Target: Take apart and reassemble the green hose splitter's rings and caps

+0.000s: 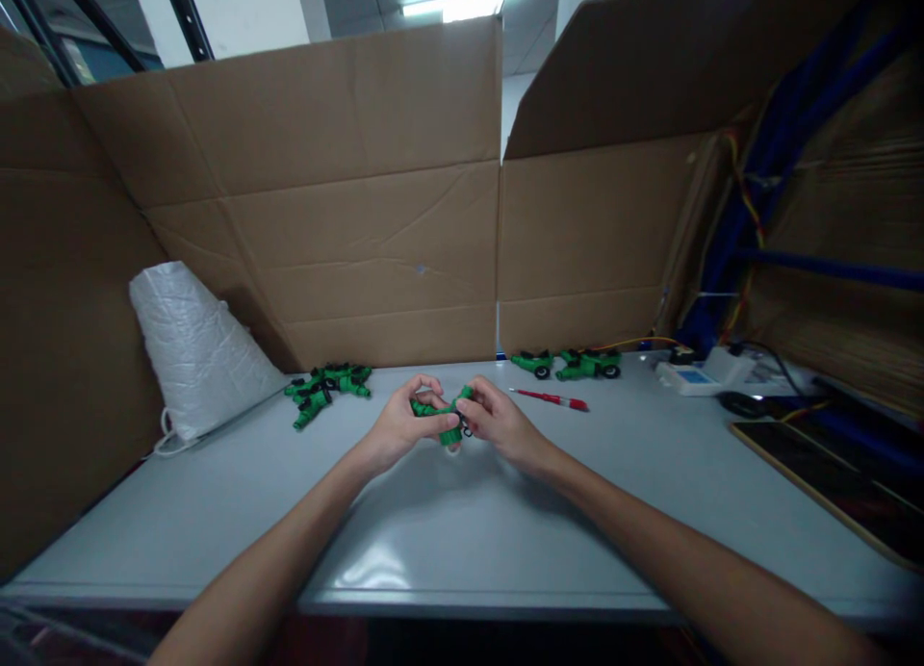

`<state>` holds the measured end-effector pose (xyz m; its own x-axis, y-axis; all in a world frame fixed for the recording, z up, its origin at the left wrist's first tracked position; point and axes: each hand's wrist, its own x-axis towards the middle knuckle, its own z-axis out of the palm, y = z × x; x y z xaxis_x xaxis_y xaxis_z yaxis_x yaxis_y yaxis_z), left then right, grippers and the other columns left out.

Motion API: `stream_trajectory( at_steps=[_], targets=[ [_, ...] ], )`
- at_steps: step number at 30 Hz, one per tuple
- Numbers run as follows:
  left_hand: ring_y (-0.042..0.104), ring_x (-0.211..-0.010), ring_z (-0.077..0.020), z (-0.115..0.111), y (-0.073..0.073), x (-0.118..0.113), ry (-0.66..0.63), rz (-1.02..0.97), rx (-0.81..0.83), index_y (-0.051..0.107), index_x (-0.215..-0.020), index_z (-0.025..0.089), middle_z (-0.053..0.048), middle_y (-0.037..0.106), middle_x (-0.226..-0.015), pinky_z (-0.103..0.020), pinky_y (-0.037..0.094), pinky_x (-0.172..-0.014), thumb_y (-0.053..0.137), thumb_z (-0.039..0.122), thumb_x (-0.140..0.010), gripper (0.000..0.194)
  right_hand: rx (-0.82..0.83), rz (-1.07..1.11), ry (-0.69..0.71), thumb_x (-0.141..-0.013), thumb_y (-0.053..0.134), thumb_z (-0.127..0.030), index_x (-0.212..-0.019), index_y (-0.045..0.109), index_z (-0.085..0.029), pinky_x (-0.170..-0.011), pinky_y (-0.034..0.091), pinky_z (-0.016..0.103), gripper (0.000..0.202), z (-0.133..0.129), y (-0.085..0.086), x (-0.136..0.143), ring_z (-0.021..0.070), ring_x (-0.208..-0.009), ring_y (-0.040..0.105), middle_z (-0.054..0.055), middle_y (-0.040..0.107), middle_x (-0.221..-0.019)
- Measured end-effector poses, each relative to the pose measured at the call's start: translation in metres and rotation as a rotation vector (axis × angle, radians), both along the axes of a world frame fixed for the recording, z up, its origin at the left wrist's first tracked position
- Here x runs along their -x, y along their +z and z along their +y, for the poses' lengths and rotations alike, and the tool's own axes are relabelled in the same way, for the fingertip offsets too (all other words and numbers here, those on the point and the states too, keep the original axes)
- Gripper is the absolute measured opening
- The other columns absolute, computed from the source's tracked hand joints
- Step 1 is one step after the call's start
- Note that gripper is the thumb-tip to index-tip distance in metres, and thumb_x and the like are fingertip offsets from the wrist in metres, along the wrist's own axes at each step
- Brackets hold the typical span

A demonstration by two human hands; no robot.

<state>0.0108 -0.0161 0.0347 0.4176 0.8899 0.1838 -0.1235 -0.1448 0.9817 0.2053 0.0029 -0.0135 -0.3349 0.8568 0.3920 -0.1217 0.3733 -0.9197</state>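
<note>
Between both hands, raised over the grey table, is a green plastic toy piece (450, 436) with small black parts on its right side. My left hand (404, 422) has its fingers and thumb closed around the left part of it. From the right, my right hand (501, 423) pinches the piece near its upper end and the black parts. The fingertips hide some of it, so its full shape cannot be made out. A red screwdriver (563, 399) lies on the table just right of my right hand.
Several green toy pieces (312, 401) lie in a pile at the back left. Green toy vehicles with black wheels (588, 364) stand back right. A white wrapped bundle (194, 358) leans at left. Cardboard walls (390, 233) enclose the table; a power strip (697, 377) sits right.
</note>
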Motion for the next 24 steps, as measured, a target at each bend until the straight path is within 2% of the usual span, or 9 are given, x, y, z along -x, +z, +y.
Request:
stream_trajectory(
  at_steps=[4, 13, 19, 24],
  targets=[
    [0.072, -0.069, -0.0167, 0.002, -0.002, 0.001, 0.052, 0.024, -0.036, 0.053, -0.097, 0.019, 0.002, 0.068, -0.080, -0.027, 0.055, -0.067, 0.098, 0.033, -0.066, 0.056, -0.023, 0.006, 0.017, -0.092, 0.068, -0.061, -0.087, 0.045, -0.024, -0.056, 0.032, 0.025, 0.043, -0.003, 0.003, -0.001, 0.0123, -0.061, 0.042, -0.007, 0.045, -0.071],
    [0.066, -0.073, -0.0135, 0.003, 0.001, 0.001, 0.085, 0.042, -0.092, 0.055, -0.096, 0.019, 0.002, 0.064, -0.082, -0.025, 0.053, -0.069, 0.098, 0.033, -0.066, 0.054, -0.076, 0.004, -0.016, -0.095, 0.066, -0.059, -0.089, 0.048, -0.023, -0.059, 0.033, 0.026, 0.040, -0.005, 0.007, 0.000, 0.0129, -0.063, 0.042, -0.007, 0.045, -0.073],
    [0.064, -0.080, -0.0144, 0.009, -0.006, 0.003, 0.127, 0.077, -0.140, 0.060, -0.097, 0.018, 0.000, 0.065, -0.088, -0.024, 0.053, -0.071, 0.097, 0.033, -0.066, 0.050, -0.060, -0.017, -0.035, -0.094, 0.066, -0.059, -0.090, 0.049, -0.023, -0.057, 0.031, 0.026, 0.040, -0.002, 0.003, 0.000, 0.0128, -0.063, 0.040, -0.007, 0.043, -0.074],
    [0.065, -0.079, -0.0145, 0.011, -0.006, 0.005, 0.144, 0.093, -0.159, 0.062, -0.093, 0.017, 0.000, 0.063, -0.088, -0.024, 0.053, -0.070, 0.094, 0.036, -0.071, 0.043, -0.052, -0.020, -0.007, -0.095, 0.066, -0.060, -0.090, 0.049, -0.023, -0.056, 0.032, 0.026, 0.040, -0.003, 0.006, 0.000, 0.0122, -0.061, 0.041, -0.006, 0.048, -0.073]
  ],
)
